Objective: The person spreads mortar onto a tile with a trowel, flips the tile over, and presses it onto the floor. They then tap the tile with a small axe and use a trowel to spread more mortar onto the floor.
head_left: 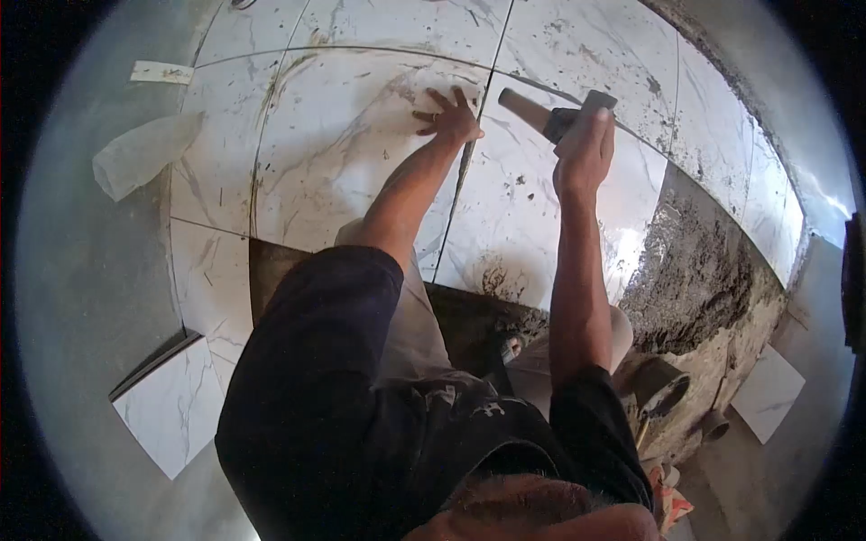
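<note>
My left hand [453, 119] lies with its fingers spread on a white marbled tile [352, 153], close to the joint with the tile on its right. Closed round the head of a mallet [532, 112] is my right hand [585, 151]. The mallet's handle points to the upper left, over the white marbled tile [514, 189] right of that joint. Bits of mortar dot both tiles.
Wet mortar [690, 270] spreads right of the tiles. Two pipe openings [661, 386] [713, 425] stand below it. A stack of cut tiles [176, 406] lies at lower left, a plastic bag [144, 155] at left, and a loose tile [769, 394] at right.
</note>
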`<state>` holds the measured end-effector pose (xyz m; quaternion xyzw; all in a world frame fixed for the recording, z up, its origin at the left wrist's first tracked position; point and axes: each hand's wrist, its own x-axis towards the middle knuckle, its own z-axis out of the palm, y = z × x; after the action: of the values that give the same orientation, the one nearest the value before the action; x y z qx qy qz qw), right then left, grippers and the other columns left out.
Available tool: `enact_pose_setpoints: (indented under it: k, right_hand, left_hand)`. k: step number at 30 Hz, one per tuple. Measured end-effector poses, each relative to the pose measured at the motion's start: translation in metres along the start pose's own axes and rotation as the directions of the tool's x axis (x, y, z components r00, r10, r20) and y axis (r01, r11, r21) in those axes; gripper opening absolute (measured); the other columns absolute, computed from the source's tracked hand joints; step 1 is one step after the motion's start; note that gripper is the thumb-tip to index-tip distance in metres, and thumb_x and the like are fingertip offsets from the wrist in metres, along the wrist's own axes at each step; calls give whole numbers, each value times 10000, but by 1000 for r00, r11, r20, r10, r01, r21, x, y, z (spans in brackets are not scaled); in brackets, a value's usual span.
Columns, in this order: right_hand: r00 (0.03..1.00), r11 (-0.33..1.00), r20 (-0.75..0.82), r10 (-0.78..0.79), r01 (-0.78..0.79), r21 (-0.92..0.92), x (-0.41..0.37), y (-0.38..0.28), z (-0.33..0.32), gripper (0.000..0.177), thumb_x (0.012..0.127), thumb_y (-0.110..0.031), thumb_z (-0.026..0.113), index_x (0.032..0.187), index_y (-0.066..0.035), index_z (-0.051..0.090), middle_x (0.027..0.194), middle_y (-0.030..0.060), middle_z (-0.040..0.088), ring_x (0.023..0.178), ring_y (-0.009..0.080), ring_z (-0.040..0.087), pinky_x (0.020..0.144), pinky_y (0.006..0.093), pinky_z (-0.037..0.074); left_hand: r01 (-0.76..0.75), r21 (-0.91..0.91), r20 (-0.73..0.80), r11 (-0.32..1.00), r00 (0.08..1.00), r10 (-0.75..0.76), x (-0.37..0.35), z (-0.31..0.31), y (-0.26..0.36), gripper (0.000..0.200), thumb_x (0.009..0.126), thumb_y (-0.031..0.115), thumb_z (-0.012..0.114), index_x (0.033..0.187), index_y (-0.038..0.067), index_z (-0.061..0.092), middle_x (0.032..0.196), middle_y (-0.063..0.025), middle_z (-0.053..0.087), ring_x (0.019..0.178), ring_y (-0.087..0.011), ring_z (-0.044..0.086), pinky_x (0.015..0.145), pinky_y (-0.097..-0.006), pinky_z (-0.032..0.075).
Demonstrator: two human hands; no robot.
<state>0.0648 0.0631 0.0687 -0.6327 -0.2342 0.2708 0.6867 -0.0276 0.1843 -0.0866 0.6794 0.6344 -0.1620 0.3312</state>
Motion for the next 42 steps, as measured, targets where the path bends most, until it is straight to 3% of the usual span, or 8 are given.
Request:
enact_pose_setpoints:
  k: [4, 8, 11, 17, 20, 32, 37, 42]
  right_hand:
    - [997, 980, 3, 83, -81, -184, 8, 8, 0, 391, 942, -378, 376, 899, -6, 489, 748, 89, 550, 670, 145, 483, 614, 298, 407]
    - [998, 994, -52, 44, -38, 102, -1, -7, -15, 378, 930, -399, 398, 917, -39, 516, 793, 66, 535, 709, 134, 474, 646, 268, 389]
    - [996, 967, -50, -73, 59, -247, 16, 44, -29, 352, 932, -377, 401, 942, -39, 500, 764, 55, 510, 732, 135, 490, 650, 283, 401]
    - [983, 988, -184, 4, 25, 153, 5, -8, -38, 413, 944, -400, 357, 845, -16, 469, 740, 100, 513, 666, 168, 486, 637, 315, 403]
    - [987, 994, -161, -3, -14, -109, 17, 30, -50, 389, 944, -398, 358, 886, -28, 463, 731, 81, 520, 632, 142, 481, 607, 285, 406]
    - [988, 992, -146, 59, -41, 118, 14, -14, -55, 350, 927, -383, 419, 936, -46, 515, 746, 55, 511, 684, 124, 492, 647, 261, 407]
    - [997, 988, -71, 20, -31, -149, 34, 23, -65, 371, 930, -394, 398, 956, -40, 506, 750, 94, 573, 696, 132, 526, 633, 272, 417]
    - [992, 997, -124, -17, 26, 75, 22, 11, -58, 405, 933, -417, 367, 947, -38, 509, 752, 96, 568, 659, 152, 523, 597, 284, 420]
  left_hand:
    - [-45, 65, -16, 997, 999, 46, 3, 3, -5, 1120, 647, 473, 718, 1412, 192, -50, 1396, -297, -179, 1191, -654, 9, 858, -738, 246]
    - [-25, 54, 38, 998, 999, 22, 6, 3, 0, 1127, 655, 472, 710, 1410, 155, -64, 1383, -324, -174, 1229, -605, -59, 879, -743, 204]
    - [-10, 79, -11, 997, 1000, 11, 0, 0, 2, 1092, 658, 425, 725, 1415, 225, -36, 1413, -262, -173, 1189, -656, 22, 854, -734, 262]
    - [-23, 153, 5, 988, 1000, 23, 14, 11, 0, 1080, 677, 403, 709, 1411, 223, -62, 1409, -264, -187, 1189, -656, 15, 855, -739, 253]
    - [-39, 145, 33, 989, 999, 35, 11, 9, 1, 1076, 687, 396, 704, 1409, 220, -74, 1400, -268, -209, 1180, -665, 3, 853, -746, 243]
    - [-26, 182, 18, 983, 1000, 23, 22, 9, 3, 1072, 680, 397, 705, 1409, 231, -63, 1396, -273, -213, 1173, -672, -2, 845, -741, 260]
    - [-27, 110, -4, 994, 1000, 28, 21, 15, -2, 1070, 680, 368, 702, 1407, 242, -72, 1400, -264, -211, 1174, -672, 3, 850, -736, 265]
    - [-19, 136, 6, 990, 1000, 18, 12, 10, -3, 1062, 681, 360, 703, 1409, 239, -61, 1401, -263, -211, 1173, -673, 7, 861, -733, 253]
